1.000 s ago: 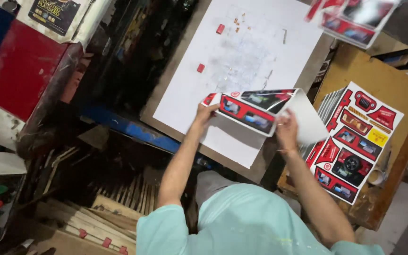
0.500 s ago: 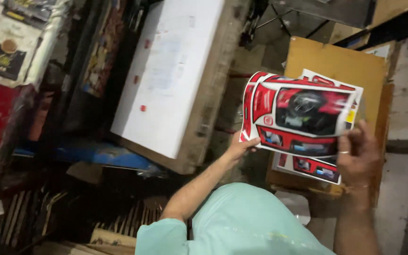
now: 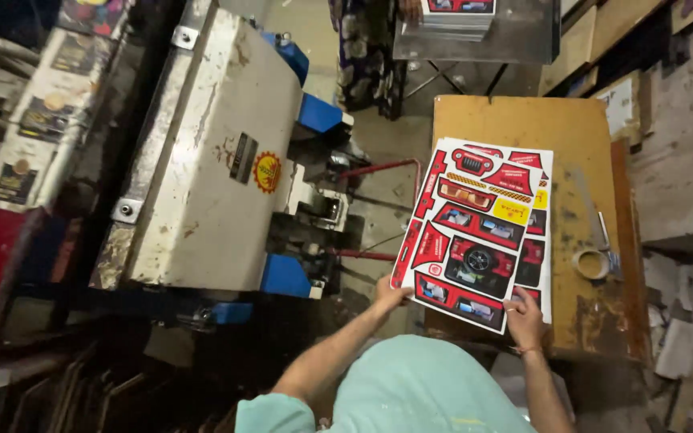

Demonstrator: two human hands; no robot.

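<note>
Both hands on the sheet: the left hand (image 3: 391,293) pinches the near left corner of the red printed cardboard sheet (image 3: 479,232), the right hand (image 3: 524,317) closes fingers over its near right corner. The sheet lies over the wooden table's (image 3: 515,120) near left edge, tape roll (image 3: 592,263) at the right edge.

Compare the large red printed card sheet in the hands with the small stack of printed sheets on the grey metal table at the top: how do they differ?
The red printed card sheet is one sheet, gripped at its near edge by the left hand and right hand, over the orange wooden table. The stack of printed sheets is many sheets, lying untouched on the grey metal table. Both show red printing.
</note>
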